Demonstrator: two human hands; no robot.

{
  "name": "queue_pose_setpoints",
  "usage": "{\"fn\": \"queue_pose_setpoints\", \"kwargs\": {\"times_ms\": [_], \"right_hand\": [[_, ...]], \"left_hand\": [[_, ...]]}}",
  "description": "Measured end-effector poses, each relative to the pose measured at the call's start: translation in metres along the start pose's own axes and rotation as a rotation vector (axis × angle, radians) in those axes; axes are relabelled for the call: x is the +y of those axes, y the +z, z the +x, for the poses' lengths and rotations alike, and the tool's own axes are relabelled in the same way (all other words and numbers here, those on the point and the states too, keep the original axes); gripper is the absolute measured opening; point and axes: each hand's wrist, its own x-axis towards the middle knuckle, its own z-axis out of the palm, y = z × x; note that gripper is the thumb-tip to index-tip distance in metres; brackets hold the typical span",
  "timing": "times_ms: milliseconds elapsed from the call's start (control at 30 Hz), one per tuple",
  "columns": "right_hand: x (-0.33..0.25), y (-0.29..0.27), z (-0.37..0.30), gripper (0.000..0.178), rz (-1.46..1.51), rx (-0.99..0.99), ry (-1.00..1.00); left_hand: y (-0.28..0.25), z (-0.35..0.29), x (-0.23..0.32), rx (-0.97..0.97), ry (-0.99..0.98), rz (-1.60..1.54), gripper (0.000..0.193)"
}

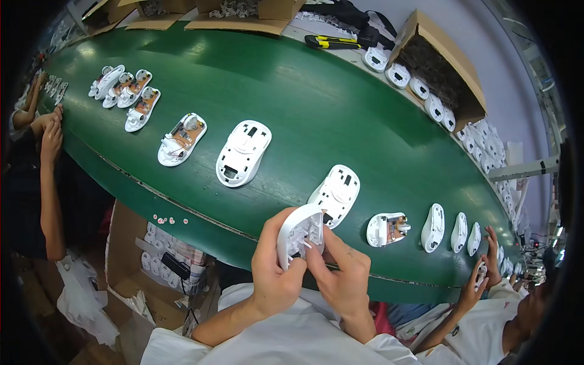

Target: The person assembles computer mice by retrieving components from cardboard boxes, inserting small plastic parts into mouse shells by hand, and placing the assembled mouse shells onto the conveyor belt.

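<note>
A white, mouse-shaped plastic shell (284, 244) is held up in front of my chest, tilted so that its ribbed inside shows. My left hand (274, 267) grips its left side, the fingers wrapped round it. On the other side my right hand (340, 274) is closed at the shell's edge, its thumb reaching inside next to a small thin white piece (307, 246). Whether that piece is loose or part of the shell I cannot tell. Just beyond my hands lies another white shell (338, 191), with dark slots on its upward face and its near end partly hidden.
Left on the green belt (292, 109) lie a closed shell (244, 152) and several open halves with brown boards (182, 140). An open half (387, 229) and several shells (433, 228) lie right. Co-workers' hands (480, 274) are at both ends. A box cutter (331, 42) lies beyond.
</note>
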Motion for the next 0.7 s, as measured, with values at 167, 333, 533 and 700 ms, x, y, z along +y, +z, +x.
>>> {"fn": "queue_pose_setpoints", "kwargs": {"times_ms": [167, 333, 533, 700], "right_hand": [[-0.002, -0.027, 0.015, 0.035, 0.277, -0.151, 0.303], [-0.010, -0.035, 0.037, 0.031, -0.129, -0.086, 0.016], [-0.018, -0.048, 0.057, 0.027, -0.230, -0.133, -0.120], [-0.021, -0.079, 0.101, 0.019, 0.107, -0.429, -0.199]], "left_hand": [[0.007, 0.009, 0.008, -0.018, -0.124, -0.121, 0.065], [0.016, 0.027, 0.011, -0.107, -0.102, -0.110, 0.059], [0.019, 0.042, 0.028, 0.085, 0.130, 0.020, 0.058], [-0.008, 0.051, 0.024, 0.067, -0.116, -0.113, 0.063]]}}
